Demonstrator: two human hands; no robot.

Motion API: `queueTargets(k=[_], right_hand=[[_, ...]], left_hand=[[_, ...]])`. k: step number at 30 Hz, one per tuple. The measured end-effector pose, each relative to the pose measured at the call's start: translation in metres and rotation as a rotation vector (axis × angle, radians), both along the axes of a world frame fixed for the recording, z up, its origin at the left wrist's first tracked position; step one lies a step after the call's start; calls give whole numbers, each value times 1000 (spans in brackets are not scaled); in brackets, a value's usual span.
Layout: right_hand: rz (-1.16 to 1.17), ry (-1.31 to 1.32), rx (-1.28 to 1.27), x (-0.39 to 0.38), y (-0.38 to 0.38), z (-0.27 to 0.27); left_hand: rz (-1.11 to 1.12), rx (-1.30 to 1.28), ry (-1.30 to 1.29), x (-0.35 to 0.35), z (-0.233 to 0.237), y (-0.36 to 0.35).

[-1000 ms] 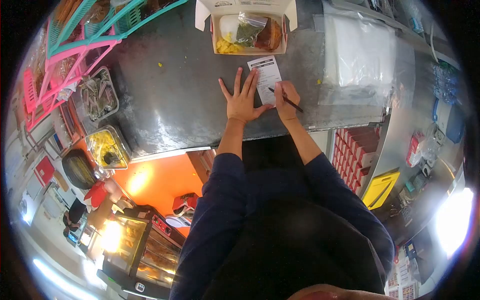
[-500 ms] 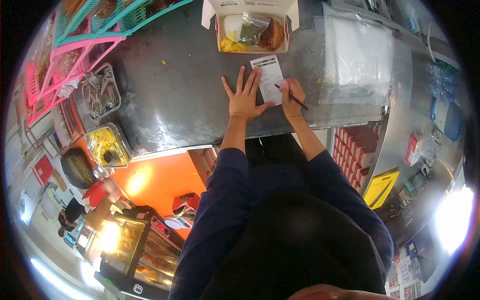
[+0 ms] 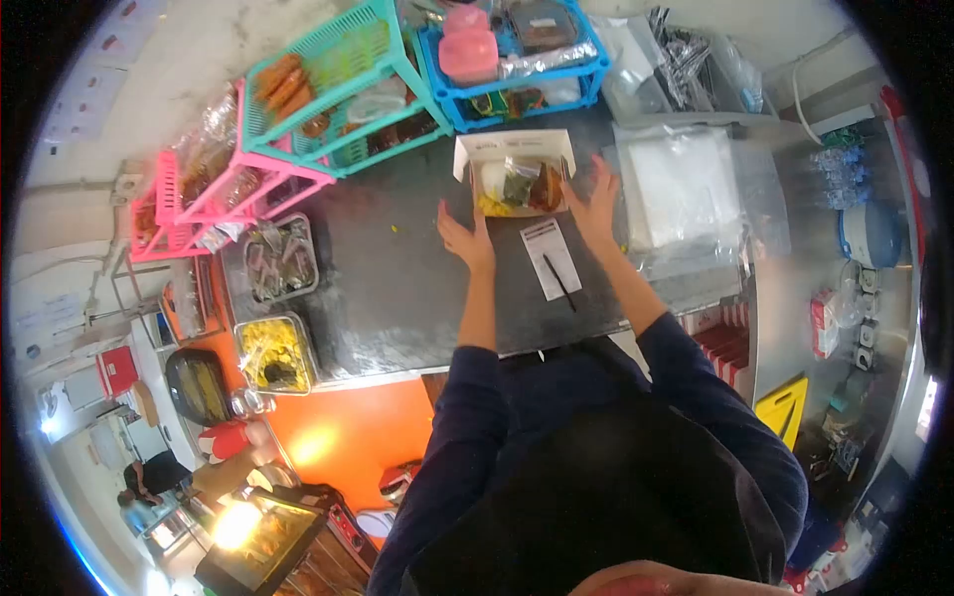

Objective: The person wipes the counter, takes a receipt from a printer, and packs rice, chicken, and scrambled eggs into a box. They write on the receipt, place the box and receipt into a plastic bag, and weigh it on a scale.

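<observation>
An open cardboard meal box [image 3: 505,145] stands on the dark counter [image 3: 383,278] with its lid raised. Inside are something white, yellow food [image 3: 491,205], a clear packet of green stuff [image 3: 524,183] and a brown piece of food [image 3: 549,189]. My left hand [image 3: 467,238] is at the box's left front corner, fingers apart. On the other side, my right hand [image 3: 594,207] is spread by the right wall. Whether either hand touches the box is hard to tell. Below the box lies a printed paper slip [image 3: 542,238], with a black pen [image 3: 558,276] resting across it.
Clear plastic bags [image 3: 681,189] lie to the right. Teal baskets [image 3: 338,79], pink baskets [image 3: 268,199] and a blue basket [image 3: 517,65] line the back. At left are a tub of packets [image 3: 281,260] and a tub of yellow food [image 3: 273,348]. A person [image 3: 159,477] stands far left.
My right hand has let go of the pen, which now lies on the slip. Both hands have moved from the slip up to the sides of the box. The view has tilted upward.
</observation>
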State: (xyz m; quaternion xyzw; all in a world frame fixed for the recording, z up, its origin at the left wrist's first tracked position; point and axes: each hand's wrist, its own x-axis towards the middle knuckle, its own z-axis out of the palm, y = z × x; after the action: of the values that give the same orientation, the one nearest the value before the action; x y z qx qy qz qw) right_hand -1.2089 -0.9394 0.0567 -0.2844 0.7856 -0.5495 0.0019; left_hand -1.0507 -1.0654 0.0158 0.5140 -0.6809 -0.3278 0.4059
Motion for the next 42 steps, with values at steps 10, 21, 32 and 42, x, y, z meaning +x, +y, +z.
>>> queueTargets(k=[10,21,32,42], right_hand=[[263,-307,542,-60,-29,-5],[822,-1207,-202,75,-48,-38],[1144,-89,148,160,-33,-55],[1538,729,648,189,-74,14]], left_hand=[[-683,26,-276,-11,21,-95],[-323,773,919,157,31,-24],[-460,22,-653,266,48,43],[-578,-511,-695,278,-10,32]])
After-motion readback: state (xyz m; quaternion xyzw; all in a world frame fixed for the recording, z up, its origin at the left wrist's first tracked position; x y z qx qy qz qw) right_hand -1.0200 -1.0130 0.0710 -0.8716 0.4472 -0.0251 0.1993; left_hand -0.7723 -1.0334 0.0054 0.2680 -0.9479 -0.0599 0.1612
